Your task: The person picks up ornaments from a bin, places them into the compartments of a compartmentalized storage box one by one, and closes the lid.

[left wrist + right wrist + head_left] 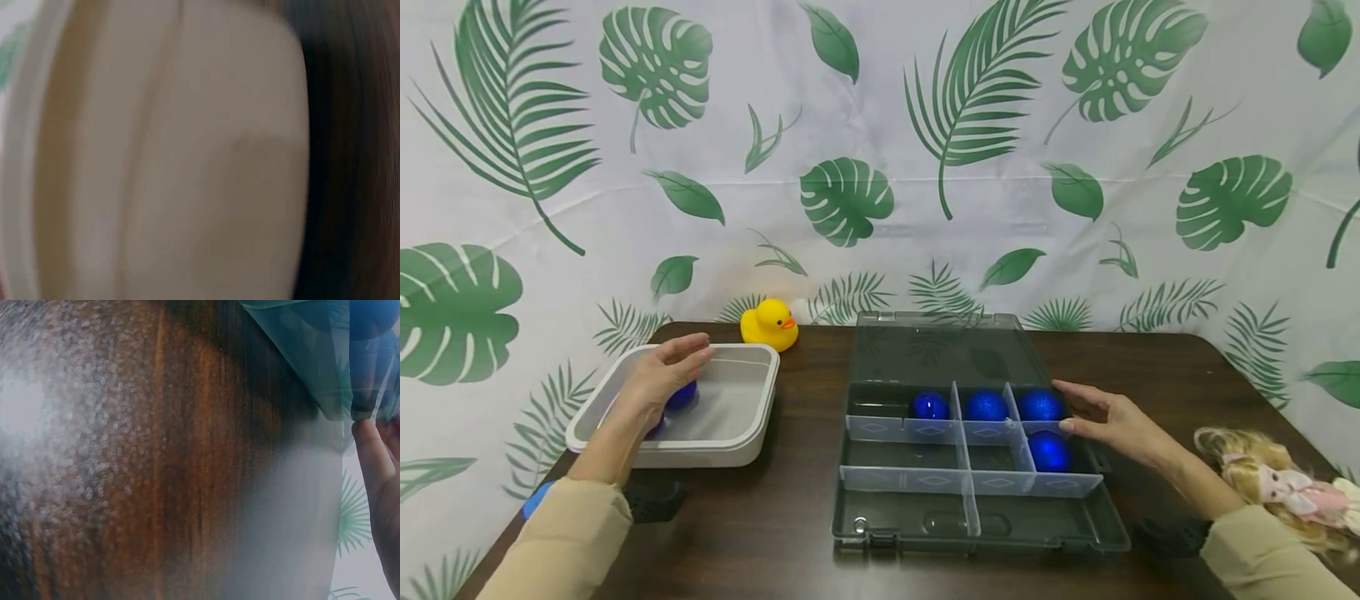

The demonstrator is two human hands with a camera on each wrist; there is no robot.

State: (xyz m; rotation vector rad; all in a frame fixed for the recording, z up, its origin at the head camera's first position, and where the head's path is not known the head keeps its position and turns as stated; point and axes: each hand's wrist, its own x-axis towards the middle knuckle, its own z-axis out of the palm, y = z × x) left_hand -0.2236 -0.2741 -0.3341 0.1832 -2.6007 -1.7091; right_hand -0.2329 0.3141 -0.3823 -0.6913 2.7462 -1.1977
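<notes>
- Your left hand reaches over a white plastic tub at the left of the desk; its fingers look straight and close together, though contact with a ball cannot be told.
- At least 2 blue balls lie in the tub below that hand, partly hidden by it.
- Your right hand is at the right side of a grey see-through divider box, thumb and fingers apart, a fingertip touching the wall.
- The box, lid open at the back, holds 4 shiny blue balls: 3 across the back row, 1 in front of the rightmost.
- Smooth balls probably roll, so cup 1 from its sides and lift above the tub's rim; a light right-hand touch should steady the box.
</notes>
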